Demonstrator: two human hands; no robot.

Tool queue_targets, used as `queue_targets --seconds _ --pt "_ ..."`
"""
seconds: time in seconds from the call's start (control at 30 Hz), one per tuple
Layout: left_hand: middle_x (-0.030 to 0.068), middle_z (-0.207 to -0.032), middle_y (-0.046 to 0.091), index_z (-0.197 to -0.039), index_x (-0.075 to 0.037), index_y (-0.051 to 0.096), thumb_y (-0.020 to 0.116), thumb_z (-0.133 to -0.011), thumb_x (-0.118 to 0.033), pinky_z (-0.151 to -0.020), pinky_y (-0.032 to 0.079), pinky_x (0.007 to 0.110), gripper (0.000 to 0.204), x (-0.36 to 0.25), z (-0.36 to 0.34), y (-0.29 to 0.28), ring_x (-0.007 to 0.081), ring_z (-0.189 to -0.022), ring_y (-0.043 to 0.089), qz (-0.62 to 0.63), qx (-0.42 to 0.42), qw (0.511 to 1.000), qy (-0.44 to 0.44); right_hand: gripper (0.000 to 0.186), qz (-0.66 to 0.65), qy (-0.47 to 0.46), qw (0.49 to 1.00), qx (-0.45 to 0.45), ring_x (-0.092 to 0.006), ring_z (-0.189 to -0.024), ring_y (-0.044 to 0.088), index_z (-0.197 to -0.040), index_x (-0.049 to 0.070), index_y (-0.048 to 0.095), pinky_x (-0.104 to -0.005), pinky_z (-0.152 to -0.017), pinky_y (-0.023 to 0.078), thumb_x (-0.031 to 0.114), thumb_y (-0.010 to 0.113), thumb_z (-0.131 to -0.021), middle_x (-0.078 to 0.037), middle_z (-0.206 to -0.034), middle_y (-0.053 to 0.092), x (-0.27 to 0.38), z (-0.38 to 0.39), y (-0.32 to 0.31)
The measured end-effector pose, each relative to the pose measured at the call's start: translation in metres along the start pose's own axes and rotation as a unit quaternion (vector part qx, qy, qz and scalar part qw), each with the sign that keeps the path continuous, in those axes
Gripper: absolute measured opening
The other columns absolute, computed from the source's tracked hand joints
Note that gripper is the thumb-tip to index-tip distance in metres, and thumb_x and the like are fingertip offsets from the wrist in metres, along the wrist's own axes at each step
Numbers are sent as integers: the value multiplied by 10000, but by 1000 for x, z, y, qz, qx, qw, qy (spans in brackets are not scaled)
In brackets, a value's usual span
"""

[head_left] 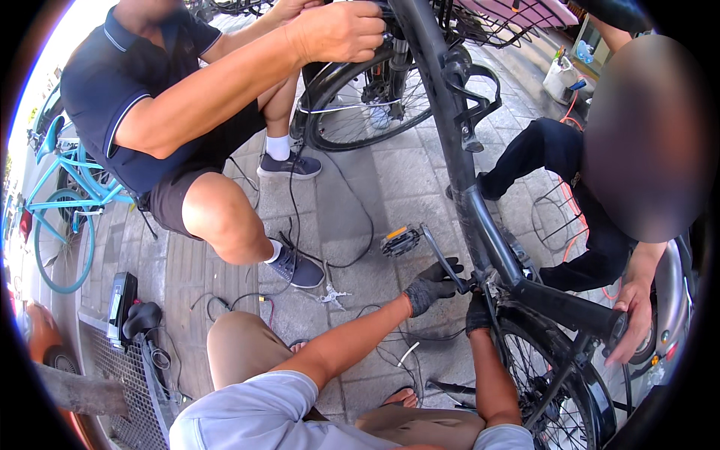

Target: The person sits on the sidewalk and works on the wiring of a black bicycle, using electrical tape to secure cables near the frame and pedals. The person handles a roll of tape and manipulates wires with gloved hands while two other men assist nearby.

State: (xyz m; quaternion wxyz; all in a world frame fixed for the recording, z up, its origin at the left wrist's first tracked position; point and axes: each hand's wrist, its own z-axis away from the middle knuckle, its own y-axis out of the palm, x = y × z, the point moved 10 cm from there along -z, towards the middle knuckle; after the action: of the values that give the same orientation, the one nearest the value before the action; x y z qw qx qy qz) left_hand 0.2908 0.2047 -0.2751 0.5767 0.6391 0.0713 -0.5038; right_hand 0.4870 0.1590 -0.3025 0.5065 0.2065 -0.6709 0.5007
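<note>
My left hand point(429, 291), in a dark glove, has its fingers curled at the crank arm point(441, 261), below the pedal point(400, 238). My right hand point(477, 313), also gloved, is low beside the bottom bracket point(475, 279); its fingers are mostly hidden behind bicycle parts. The black bicycle frame point(442, 112) runs from the top down to the rear wheel point(559, 367). The front wheel point(330, 131) is at the top.
One person point(135, 165) crouches at the left, hands up near the front end. Another person point(596, 180) is at the right, a hand near the seat tube. Cables point(352, 262) lie on the paving. A turquoise bicycle point(71, 199), black battery case point(120, 307) and saddle point(141, 319) are at left.
</note>
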Motion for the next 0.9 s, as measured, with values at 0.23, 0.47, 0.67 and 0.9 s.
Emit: queue_targets --seconds 0.23,0.47,0.67,0.9 --pt "70 -1314 636 -1393 -106 524 704 -976 -266 -979 538 393 481 8 -5 -10 233 -1192 635 69 -24 996 -47 532 124 -99 987 28 -292 -1455 371 -1543 21 374 -444 -1199 287 165 517 -1051 -176 -1574 411 -5 -16 13" --pt "76 -1260 659 -1357 -94 541 707 -976 -286 -939 564 374 457 -4 -2 -5 232 -1170 650 -16 -38 998 -48 441 149 -44 988 11 -353 -1311 527 -1417 44 554 -486 -1106 387 248 585 -1028 -206 -1386 594 -38 -18 7" --pt "99 -1250 657 -1356 -60 529 711 -972 -293 -938 578 397 485 11 -11 -7 252 -1145 665 24 -36 999 -25 315 -7 61 998 -32 -342 -1062 635 -1231 32 645 -464 -961 479 226 642 -982 -193 -1102 693 -62 -31 10" --pt "108 -1242 656 -1357 -49 524 710 -973 -300 -936 579 394 495 11 -7 -21 254 -1148 664 16 -46 999 -1 483 224 -116 968 -3 -351 -1315 542 -1439 43 541 -456 -1124 394 216 608 -992 -222 -1438 558 20 -18 17"
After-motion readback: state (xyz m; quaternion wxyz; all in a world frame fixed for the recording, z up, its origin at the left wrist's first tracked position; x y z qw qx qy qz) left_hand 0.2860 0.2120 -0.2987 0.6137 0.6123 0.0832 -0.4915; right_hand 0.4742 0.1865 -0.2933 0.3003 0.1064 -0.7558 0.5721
